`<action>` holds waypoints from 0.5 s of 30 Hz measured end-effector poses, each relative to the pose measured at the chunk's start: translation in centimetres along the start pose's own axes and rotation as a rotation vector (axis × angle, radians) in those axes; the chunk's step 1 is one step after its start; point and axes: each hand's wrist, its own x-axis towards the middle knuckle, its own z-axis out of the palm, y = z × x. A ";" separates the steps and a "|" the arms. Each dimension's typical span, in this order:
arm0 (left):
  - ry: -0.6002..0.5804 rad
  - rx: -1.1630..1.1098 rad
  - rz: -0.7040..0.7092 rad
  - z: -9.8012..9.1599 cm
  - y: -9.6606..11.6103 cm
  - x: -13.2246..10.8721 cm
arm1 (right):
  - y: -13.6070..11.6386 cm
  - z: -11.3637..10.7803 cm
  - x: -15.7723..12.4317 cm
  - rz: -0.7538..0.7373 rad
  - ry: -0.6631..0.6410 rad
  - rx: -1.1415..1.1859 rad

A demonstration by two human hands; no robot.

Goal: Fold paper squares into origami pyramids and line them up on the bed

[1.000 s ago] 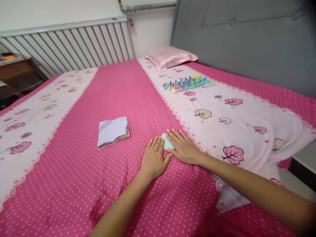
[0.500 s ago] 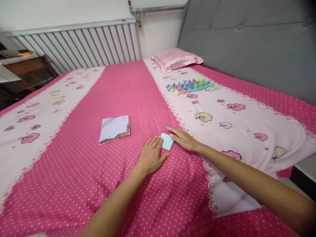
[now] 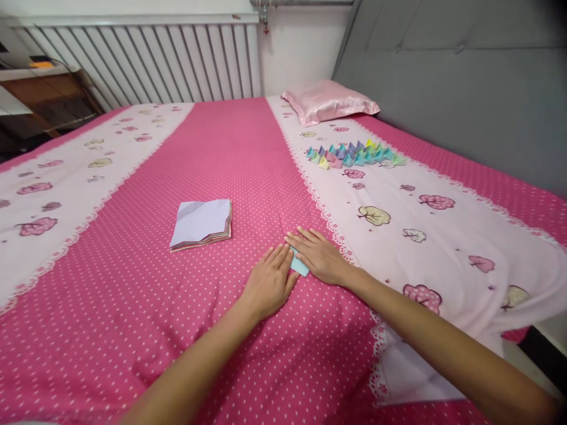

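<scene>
- pink dotted bedspread (image 3: 177, 330) across the whole foreground, soft and a little rumpled.
- left hand (image 3: 268, 283) flat on that cloth, fingers together and stretched out, tips touching the near edge of a small blue paper (image 3: 300, 267).
- right hand (image 3: 316, 257) laid over the same paper from the other side, fingers slightly apart and flat, gripping nothing; only a sliver of blue showing between the two hands.
- by the look of it very light, thin, easy to crease or tear; little support from such soft bedding, so probably best pinched at a free edge or corner, not scooped from the middle.
- a little further off to the left, well apart from both hands, stack of paper (image 3: 201, 223) with a lilac sheet on top.
- further along, on the pale strip with tree prints, row of folded paper shapes (image 3: 354, 153) in mixed pastel colours.
- beyond that, pink pillow (image 3: 330, 101) beside the grey headboard (image 3: 443, 88); white radiator (image 3: 155, 59) along the far wall.
</scene>
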 end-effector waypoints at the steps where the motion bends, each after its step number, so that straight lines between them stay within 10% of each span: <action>1: 0.001 0.002 0.001 0.0 0.0 0.0 | 0.1 0.1 -0.1 0.006 -0.004 0.004; 15: -0.151 -0.096 0.118 -2.8 -1.3 2.4 | 1.0 0.3 0.1 0.070 0.260 0.319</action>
